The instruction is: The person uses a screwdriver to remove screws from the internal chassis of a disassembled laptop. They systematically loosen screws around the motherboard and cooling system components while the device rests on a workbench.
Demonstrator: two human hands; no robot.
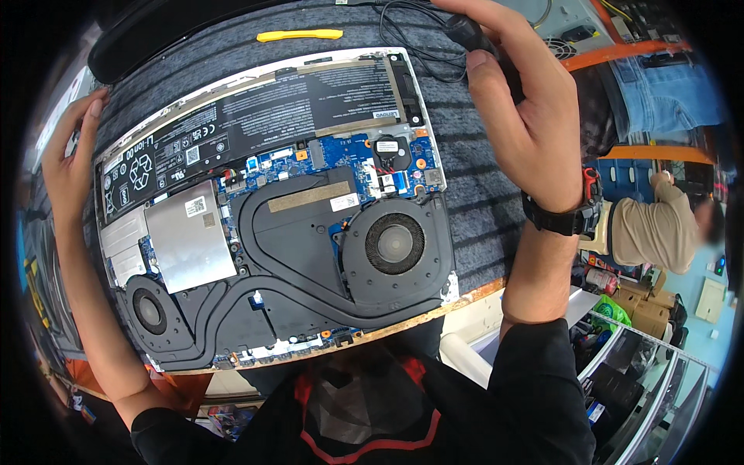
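Observation:
An opened laptop base (291, 217) lies in front of me, its bottom cover off. It shows a long black battery (271, 116) along the far side, a blue circuit board (335, 153), a silver metal shield (190, 236) and dark heat pipes. A large fan (395, 244) sits at the right and a smaller fan (147, 310) at the left. Beside the laptop's far left corner is my left hand (71, 151), fingers stretched out and apart, holding nothing visible. Beyond the far right corner, my right hand (527, 108) pinches a black plug-like piece (463, 32) on a thin black cable (385, 31).
A ribbed grey mat (484, 225) covers the bench under the laptop. A yellow pry tool (299, 36) lies beyond the laptop, near a long black object (178, 35). On the right are a person in a beige shirt (655, 229), a glass display case (628, 364) and boxes (651, 318).

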